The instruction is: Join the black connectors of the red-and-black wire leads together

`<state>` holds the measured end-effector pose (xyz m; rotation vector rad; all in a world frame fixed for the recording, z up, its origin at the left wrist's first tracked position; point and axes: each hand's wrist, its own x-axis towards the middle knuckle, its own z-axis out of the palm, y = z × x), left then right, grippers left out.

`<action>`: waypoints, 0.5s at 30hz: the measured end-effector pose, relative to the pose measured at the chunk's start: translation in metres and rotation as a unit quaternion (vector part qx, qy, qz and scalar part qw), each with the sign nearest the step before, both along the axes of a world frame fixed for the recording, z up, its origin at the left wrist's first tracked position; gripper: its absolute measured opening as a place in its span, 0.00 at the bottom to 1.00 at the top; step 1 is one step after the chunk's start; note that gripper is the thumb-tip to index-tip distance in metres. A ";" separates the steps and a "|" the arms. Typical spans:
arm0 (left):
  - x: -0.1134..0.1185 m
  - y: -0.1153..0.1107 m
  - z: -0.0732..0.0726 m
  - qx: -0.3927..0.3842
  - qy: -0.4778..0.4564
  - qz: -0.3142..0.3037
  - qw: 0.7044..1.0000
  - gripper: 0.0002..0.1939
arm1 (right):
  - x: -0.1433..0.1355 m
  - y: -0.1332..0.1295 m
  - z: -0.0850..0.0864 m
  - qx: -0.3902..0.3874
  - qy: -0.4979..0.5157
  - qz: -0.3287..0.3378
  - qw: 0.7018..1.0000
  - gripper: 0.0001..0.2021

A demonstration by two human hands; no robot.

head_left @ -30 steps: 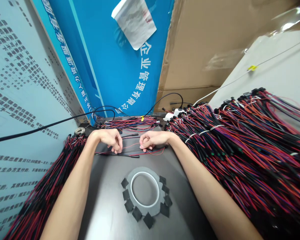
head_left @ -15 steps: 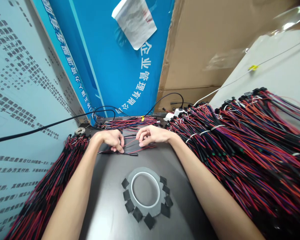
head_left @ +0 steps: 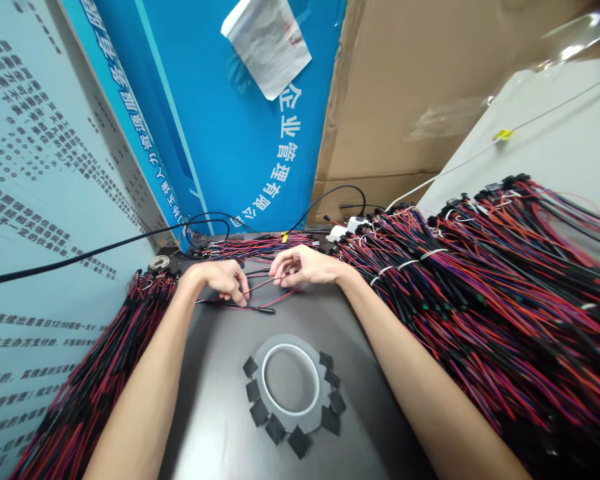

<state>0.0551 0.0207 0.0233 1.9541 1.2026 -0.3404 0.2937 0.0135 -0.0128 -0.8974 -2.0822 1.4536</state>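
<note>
Thin red and black wires (head_left: 261, 285) stretch between my two hands above the far part of the dark table. My left hand (head_left: 226, 280) is closed, its fingertips pinching the wires at their left end. Closed on the same wires from the right is my right hand (head_left: 300, 265), thumb against the fingers. Below my left hand a black cable end (head_left: 266, 310) lies on the table, with a red wire (head_left: 285, 297) running off to the right. Nearer me sits a tape ring (head_left: 264, 400) with several black tape squares (head_left: 299, 442) stuck around its edge.
A large pile of bundled red, blue and black wires (head_left: 430, 287) lies on the right. Another wire bundle (head_left: 115, 353) hangs along the left side. More wires (head_left: 260, 247) lie at the back, before a blue panel (head_left: 220, 133). A black cable (head_left: 80, 256) crosses from the left.
The fingers of my right hand have shifted slightly up and left. The wires between my hands, loosely spread before, now run closer together in a straighter line. My left hand stays almost still.
</note>
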 end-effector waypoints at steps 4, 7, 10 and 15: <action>-0.002 0.002 -0.003 0.004 0.000 0.004 1.000 0.11 | 0.000 0.003 -0.007 -0.029 -0.013 0.007 0.999 0.23; -0.004 0.004 -0.004 0.003 0.001 0.015 1.000 0.12 | 0.000 0.007 -0.015 -0.062 -0.065 0.029 0.996 0.29; -0.004 0.003 -0.004 -0.004 0.001 0.020 1.000 0.14 | -0.002 0.009 -0.021 -0.066 -0.113 0.040 0.991 0.33; -0.001 0.001 -0.005 -0.016 0.011 0.015 1.000 0.17 | -0.008 0.011 -0.024 -0.045 -0.145 0.037 0.988 0.30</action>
